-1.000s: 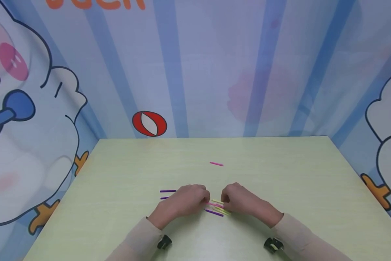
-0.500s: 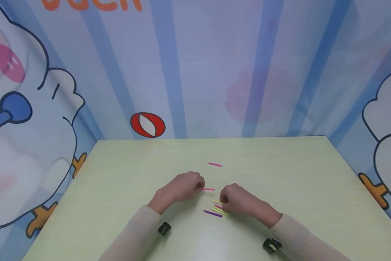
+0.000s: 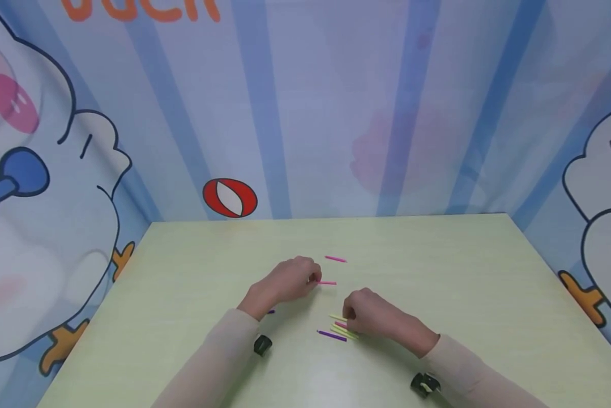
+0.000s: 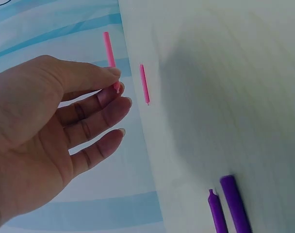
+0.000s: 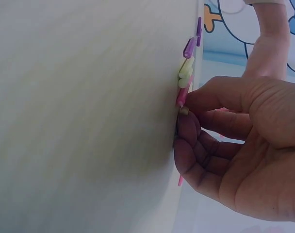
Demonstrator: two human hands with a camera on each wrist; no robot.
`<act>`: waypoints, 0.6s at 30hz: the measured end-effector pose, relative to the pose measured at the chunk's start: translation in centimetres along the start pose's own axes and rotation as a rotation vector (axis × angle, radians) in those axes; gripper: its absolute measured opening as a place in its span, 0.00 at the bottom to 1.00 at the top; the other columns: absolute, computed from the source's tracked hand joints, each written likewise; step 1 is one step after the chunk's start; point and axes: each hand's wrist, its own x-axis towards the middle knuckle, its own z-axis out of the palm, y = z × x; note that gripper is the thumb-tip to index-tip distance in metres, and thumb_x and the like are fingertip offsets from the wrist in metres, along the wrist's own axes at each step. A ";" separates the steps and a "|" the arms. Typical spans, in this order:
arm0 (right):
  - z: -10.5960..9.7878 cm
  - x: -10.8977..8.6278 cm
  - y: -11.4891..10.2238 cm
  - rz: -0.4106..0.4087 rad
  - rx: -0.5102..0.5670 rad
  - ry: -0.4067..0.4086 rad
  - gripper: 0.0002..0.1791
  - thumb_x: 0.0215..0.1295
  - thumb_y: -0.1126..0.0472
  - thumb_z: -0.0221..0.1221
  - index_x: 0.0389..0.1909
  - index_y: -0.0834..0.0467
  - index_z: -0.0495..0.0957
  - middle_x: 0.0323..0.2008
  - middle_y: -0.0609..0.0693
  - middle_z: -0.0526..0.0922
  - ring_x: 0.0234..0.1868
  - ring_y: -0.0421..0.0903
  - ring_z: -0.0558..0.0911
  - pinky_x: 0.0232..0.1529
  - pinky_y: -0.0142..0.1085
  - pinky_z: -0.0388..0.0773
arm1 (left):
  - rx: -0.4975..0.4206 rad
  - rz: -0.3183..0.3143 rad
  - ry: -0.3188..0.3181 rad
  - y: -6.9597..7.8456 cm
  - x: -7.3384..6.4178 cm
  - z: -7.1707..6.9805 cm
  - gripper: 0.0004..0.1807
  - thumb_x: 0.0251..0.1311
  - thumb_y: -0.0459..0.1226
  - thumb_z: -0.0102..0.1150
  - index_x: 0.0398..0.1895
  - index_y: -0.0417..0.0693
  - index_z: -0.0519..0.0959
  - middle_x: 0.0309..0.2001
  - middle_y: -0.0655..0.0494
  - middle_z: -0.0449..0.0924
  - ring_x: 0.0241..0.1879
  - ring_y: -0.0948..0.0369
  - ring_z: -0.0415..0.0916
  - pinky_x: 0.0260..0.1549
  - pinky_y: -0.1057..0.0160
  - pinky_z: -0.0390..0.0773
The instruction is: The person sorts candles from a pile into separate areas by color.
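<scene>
My left hand (image 3: 287,280) pinches a thin pink candle (image 4: 109,48) between thumb and forefinger, held up off the table, its other fingers loosely bent. Low over the table, my right hand (image 3: 374,311) has its fingertips on the pale end of a yellow candle (image 3: 337,318), pinching it beside the small group. That group includes another pink candle (image 3: 340,325), yellow candles (image 3: 345,333) and a purple candle (image 3: 332,335) at its near side. Farther back lies a single pink candle (image 3: 336,259). My right fingers hide part of the group.
Two purple candles (image 4: 236,204) lie side by side left of the group; my left forearm mostly covers them in the head view. The pale table (image 3: 208,243) ends at a cartoon-printed cloth backdrop (image 3: 315,113). Each wrist wears a small black camera (image 3: 263,345).
My left hand has drawn a pink candle out of the group and moved it away toward the far pink candle. My right hand has stayed by the group.
</scene>
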 end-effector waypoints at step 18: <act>0.0 0.0 0.2 -0.032 -0.001 0.013 0.10 0.56 0.71 0.65 0.21 0.55 0.81 0.17 0.41 0.74 0.20 0.36 0.69 0.23 0.31 0.68 | 0.051 0.024 0.000 -0.9 3.4 0.7 0.05 0.66 0.32 0.59 0.35 0.47 0.85 0.30 0.59 0.78 0.30 0.62 0.71 0.33 0.65 0.73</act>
